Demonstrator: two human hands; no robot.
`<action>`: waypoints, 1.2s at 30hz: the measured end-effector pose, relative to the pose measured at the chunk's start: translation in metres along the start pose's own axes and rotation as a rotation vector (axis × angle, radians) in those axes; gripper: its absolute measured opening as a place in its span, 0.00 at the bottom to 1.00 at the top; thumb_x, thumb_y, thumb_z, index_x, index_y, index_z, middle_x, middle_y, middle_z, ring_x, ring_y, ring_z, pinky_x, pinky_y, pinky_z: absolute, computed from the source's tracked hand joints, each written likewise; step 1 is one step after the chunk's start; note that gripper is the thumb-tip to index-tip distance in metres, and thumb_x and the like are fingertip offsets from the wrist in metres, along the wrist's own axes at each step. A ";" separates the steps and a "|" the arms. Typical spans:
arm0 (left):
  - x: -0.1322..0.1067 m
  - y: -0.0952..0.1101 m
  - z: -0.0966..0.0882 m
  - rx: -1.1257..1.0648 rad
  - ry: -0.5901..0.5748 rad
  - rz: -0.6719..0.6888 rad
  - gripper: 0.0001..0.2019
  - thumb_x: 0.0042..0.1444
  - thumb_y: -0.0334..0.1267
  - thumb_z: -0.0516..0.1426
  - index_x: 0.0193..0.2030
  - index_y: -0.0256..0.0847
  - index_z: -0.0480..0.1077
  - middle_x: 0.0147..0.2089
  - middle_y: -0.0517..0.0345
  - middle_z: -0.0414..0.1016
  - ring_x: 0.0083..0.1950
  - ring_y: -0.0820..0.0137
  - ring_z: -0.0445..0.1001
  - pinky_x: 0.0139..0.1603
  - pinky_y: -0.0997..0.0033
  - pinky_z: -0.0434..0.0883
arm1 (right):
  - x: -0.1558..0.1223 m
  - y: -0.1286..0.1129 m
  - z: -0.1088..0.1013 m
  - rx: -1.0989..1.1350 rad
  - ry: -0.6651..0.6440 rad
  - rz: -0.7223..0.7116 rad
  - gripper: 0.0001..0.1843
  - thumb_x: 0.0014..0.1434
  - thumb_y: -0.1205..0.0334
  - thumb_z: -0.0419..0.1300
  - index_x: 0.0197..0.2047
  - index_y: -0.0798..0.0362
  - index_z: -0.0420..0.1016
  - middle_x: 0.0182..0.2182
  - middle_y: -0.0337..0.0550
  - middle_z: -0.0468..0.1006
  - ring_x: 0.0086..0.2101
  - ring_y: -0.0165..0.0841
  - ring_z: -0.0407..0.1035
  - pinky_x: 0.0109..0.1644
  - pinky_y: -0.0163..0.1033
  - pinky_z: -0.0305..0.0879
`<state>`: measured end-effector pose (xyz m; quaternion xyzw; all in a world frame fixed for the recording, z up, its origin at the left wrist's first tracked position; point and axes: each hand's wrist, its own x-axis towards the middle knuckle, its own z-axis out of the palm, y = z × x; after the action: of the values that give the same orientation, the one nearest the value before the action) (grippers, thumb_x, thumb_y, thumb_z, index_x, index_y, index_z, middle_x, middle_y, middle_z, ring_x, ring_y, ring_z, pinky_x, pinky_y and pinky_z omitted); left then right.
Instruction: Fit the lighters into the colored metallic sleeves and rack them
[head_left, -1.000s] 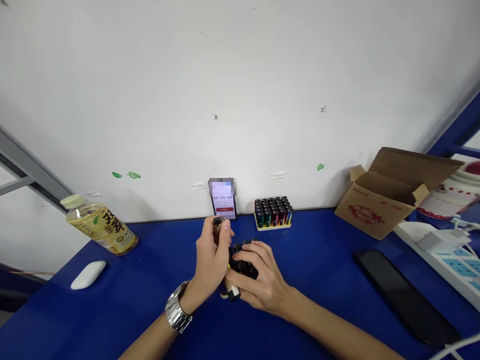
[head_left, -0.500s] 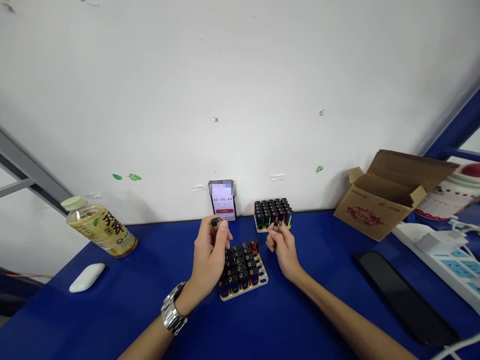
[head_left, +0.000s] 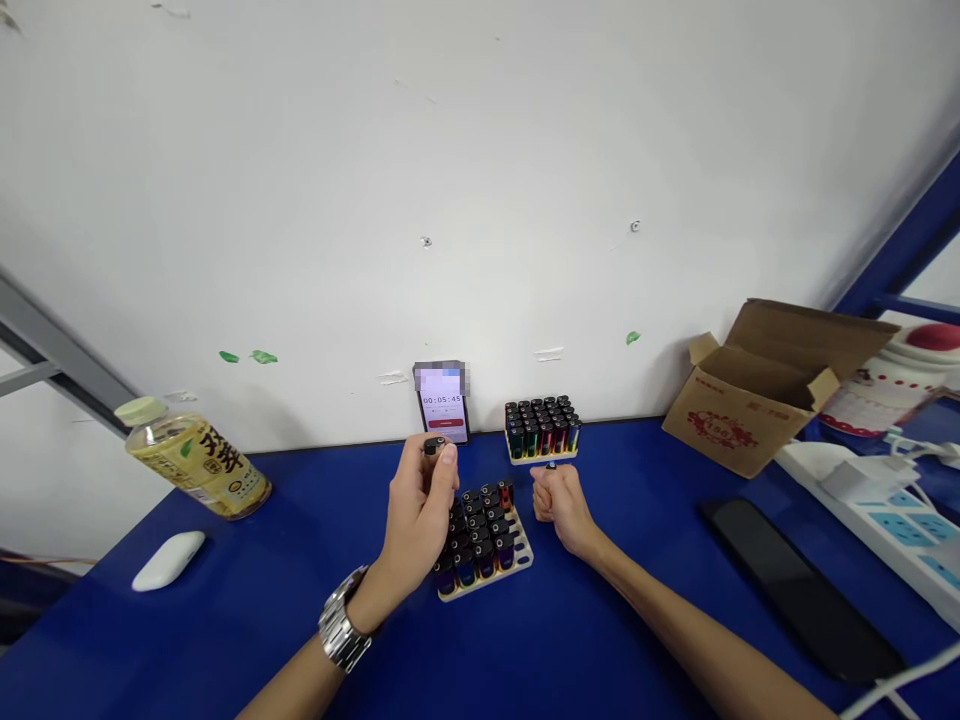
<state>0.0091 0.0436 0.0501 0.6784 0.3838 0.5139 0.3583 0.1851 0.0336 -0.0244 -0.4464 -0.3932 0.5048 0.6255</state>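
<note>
My left hand, with a metal watch at the wrist, is closed around a lighter whose black top shows by the thumb. It is above the left part of the near tray, where several dark lighters and one red lighter stand upright. Some holes on this tray's right side hold nothing. My right hand is closed in a fist to the right of the near tray. A small dark lighter top shows above its fingers; the rest is hidden.
Behind my right hand, a full far tray of coloured lighters stands by the wall. A phone with a running timer leans there. A bottle and white case lie left; an open carton, black phone and power strip lie right.
My right hand has turned and its fingers have closed further over the lighter, so less of its top shows. The left hand keeps its grip. The view has shifted slightly.
</note>
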 end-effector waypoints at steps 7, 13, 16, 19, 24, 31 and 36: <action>0.000 0.002 0.000 -0.002 -0.014 -0.002 0.08 0.64 0.44 0.50 0.39 0.43 0.62 0.24 0.68 0.60 0.23 0.77 0.58 0.26 0.75 0.59 | -0.001 0.000 0.002 -0.053 0.018 -0.019 0.19 0.45 0.58 0.54 0.12 0.47 0.46 0.09 0.25 0.43 0.12 0.19 0.39 0.14 0.30 0.38; -0.001 0.001 0.001 0.001 -0.023 -0.005 0.08 0.64 0.44 0.50 0.39 0.43 0.63 0.24 0.67 0.60 0.23 0.77 0.58 0.26 0.75 0.59 | -0.001 0.002 -0.001 -0.080 -0.010 -0.035 0.21 0.46 0.56 0.56 0.12 0.48 0.47 0.09 0.26 0.45 0.12 0.20 0.40 0.15 0.31 0.39; 0.000 0.001 0.000 0.007 -0.026 -0.008 0.08 0.64 0.44 0.50 0.39 0.43 0.63 0.24 0.68 0.59 0.23 0.77 0.57 0.25 0.75 0.59 | -0.002 0.006 -0.003 -0.072 -0.024 -0.055 0.24 0.49 0.51 0.56 0.12 0.48 0.48 0.09 0.27 0.45 0.13 0.21 0.41 0.16 0.32 0.39; 0.000 0.002 0.000 0.013 -0.026 -0.004 0.08 0.64 0.44 0.49 0.39 0.43 0.62 0.24 0.68 0.59 0.23 0.77 0.57 0.25 0.75 0.59 | -0.004 0.010 -0.004 -0.039 -0.056 -0.083 0.28 0.55 0.40 0.49 0.14 0.51 0.58 0.11 0.30 0.50 0.14 0.23 0.44 0.19 0.33 0.42; -0.001 0.002 0.000 0.010 -0.029 -0.004 0.09 0.64 0.45 0.49 0.38 0.43 0.62 0.24 0.68 0.59 0.23 0.77 0.57 0.25 0.75 0.59 | -0.006 0.006 -0.001 -0.057 0.032 -0.183 0.28 0.59 0.38 0.49 0.29 0.54 0.71 0.19 0.36 0.63 0.22 0.29 0.57 0.27 0.35 0.57; 0.000 0.003 0.000 0.017 -0.009 -0.005 0.09 0.64 0.45 0.50 0.39 0.43 0.63 0.23 0.68 0.59 0.23 0.77 0.58 0.25 0.75 0.59 | -0.012 -0.002 -0.004 -0.340 0.025 -0.355 0.17 0.59 0.47 0.57 0.30 0.52 0.72 0.28 0.41 0.69 0.34 0.35 0.63 0.38 0.38 0.61; 0.000 0.004 0.000 -0.008 -0.011 -0.011 0.09 0.64 0.45 0.50 0.38 0.42 0.63 0.24 0.67 0.61 0.22 0.77 0.59 0.25 0.76 0.61 | -0.017 -0.005 -0.004 -0.333 0.001 -0.373 0.16 0.55 0.50 0.61 0.25 0.52 0.64 0.20 0.32 0.54 0.23 0.28 0.51 0.27 0.34 0.51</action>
<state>0.0102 0.0421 0.0535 0.6777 0.3834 0.5095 0.3662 0.1876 0.0159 -0.0220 -0.4634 -0.5463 0.3088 0.6256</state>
